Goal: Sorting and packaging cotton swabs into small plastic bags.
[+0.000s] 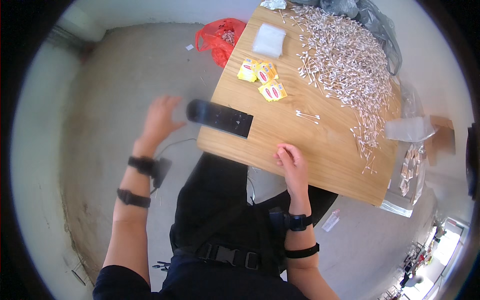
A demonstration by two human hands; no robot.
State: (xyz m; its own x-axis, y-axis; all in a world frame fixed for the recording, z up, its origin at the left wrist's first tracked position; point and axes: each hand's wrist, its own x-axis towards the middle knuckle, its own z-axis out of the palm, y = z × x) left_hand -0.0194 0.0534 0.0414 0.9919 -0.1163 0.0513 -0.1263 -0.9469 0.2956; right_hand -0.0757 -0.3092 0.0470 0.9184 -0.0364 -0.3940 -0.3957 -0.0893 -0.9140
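My left hand point(162, 117), slightly blurred, hangs in the air past the table's left edge with thumb and fingers apart and nothing seen in it. Just right of it, a long black device point(220, 117) with a rounded end lies across the table corner, sticking out over the edge. My right hand point(294, 162) is at the table's front edge, its fingers curled in; whatever they may hold is hidden. Beyond it lie a few loose cotton swabs point(307, 117). Farther back are yellow printed cards point(272, 91) in small stacks and a pile of clear plastic bags point(269, 41).
A large heap of cotton swabs point(345, 55) covers the right side of the wooden table point(240, 152), with a grey plastic bag point(380, 25) behind. A red bag point(220, 42) with swabs stands off the far left edge. Right of the table is an open cardboard box point(442, 137).
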